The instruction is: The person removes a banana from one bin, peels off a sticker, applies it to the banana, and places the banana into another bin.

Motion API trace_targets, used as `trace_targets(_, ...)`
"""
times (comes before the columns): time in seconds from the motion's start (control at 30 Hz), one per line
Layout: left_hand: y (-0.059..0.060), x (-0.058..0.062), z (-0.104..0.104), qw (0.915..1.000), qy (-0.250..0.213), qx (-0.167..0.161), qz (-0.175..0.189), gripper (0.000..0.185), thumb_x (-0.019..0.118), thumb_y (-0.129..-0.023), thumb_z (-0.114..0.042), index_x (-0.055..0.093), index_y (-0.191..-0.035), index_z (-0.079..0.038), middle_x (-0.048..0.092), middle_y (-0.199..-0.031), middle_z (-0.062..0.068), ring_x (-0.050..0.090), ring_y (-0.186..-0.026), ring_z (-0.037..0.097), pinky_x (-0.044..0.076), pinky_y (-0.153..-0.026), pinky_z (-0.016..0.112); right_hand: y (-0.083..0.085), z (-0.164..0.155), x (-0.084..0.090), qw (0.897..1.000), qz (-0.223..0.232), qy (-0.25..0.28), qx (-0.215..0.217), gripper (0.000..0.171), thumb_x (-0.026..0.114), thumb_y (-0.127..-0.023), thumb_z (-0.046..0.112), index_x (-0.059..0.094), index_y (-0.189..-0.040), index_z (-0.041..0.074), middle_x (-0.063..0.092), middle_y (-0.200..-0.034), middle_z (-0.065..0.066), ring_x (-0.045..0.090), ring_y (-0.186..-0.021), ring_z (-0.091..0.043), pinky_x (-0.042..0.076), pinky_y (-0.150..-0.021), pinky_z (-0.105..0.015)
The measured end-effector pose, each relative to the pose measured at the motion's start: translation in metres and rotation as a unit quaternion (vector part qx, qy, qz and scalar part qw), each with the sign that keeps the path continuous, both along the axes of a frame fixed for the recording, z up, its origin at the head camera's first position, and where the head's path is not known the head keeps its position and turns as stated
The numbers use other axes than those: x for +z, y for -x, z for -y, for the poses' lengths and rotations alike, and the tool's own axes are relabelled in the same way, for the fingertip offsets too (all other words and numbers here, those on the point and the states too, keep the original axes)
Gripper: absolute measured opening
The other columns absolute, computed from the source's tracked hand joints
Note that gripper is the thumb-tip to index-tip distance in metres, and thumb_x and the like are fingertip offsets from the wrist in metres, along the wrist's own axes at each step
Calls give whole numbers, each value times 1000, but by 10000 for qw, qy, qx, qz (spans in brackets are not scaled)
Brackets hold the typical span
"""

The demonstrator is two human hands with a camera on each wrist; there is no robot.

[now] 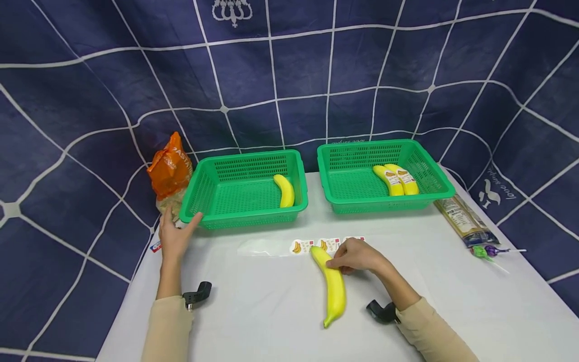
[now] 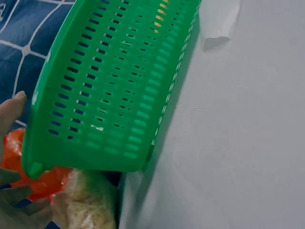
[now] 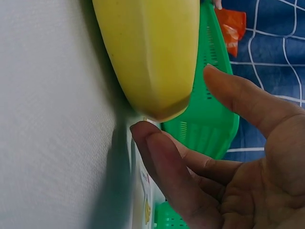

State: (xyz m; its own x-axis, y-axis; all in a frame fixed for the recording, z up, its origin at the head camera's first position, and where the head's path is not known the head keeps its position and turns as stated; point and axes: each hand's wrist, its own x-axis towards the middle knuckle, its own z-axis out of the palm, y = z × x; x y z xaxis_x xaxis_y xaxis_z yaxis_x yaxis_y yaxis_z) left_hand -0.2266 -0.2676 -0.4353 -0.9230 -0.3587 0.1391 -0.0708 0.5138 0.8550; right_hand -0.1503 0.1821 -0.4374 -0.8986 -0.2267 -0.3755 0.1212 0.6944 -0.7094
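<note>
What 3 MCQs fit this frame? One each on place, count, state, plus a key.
1. Where is the sticker strip?
A. in the left basket
B. on the table past the loose banana's far tip
C. under the pasta bag

2. How many bananas are in the right basket?
A. none
B. two
C. four

3. What is the left hand doing?
A. resting open at the left basket's near corner
B. gripping a banana
C. holding the sticker strip

Key:
1 B, the strip lies flat on the table, just beyond the loose banana, by the right hand.
2 B, two labelled bananas lie side by side.
3 A, its fingers are spread at the left basket corner, holding nothing.
</note>
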Motion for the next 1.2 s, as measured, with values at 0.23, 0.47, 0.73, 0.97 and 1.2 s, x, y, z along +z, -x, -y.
trace_targets(0.23, -29, 10, -35, 9878, 986, -180, -1193, 95, 78, -81, -35, 25, -155, -9, 24, -160, 16, 21, -147, 40, 20, -116, 63, 2, -4, 3, 9999, -125, -99, -26, 25, 81, -77, 34, 74, -75, 10, 66, -62, -2, 62, -57, -15, 45, -96, -47)
trace_targets(0.47, -67, 21, -95, 9569, 1863, -1600, -1553, 90, 81, -78, -31, 35, -151, -9, 37, -154, 17, 36, -140, 42, 33, -109, 64, 3, -5, 7, 9997, 61, 61, -215, 27, 81, -78, 31, 72, -82, 6, 67, -68, -3, 62, -61, -14, 56, -61, -30)
trace_targets(0.73, -80, 0, -145, 8704, 3304, -3650, -65, 86, 73, -83, -47, 37, -150, -9, 37, -157, 7, 37, -143, 29, 38, -113, 50, 4, -8, 7, 9996, 54, 179, -212, 28, 81, -78, 30, 70, -83, 4, 66, -72, -5, 63, -62, -16, 57, -61, -31)
trace_targets(0.97, -73, -21, -164, 8278, 3465, -4347, 764, 87, 69, -85, -51, 36, -150, -4, 28, -161, 9, 25, -149, 31, 25, -119, 53, 5, -10, 3, 9993, -68, 214, -297, 30, 82, -77, 30, 70, -86, 4, 67, -71, -4, 64, -62, -15, 57, -62, -31)
trace_targets(1.2, -64, -31, -165, 8300, 3425, -4294, 966, 92, 70, -84, -52, 33, -150, -1, 26, -161, 13, 24, -149, 30, 23, -121, 50, 6, -11, 2, 9992, -105, 350, -188, 32, 81, -78, 29, 70, -91, 2, 69, -73, -5, 65, -64, -15, 57, -62, -30)
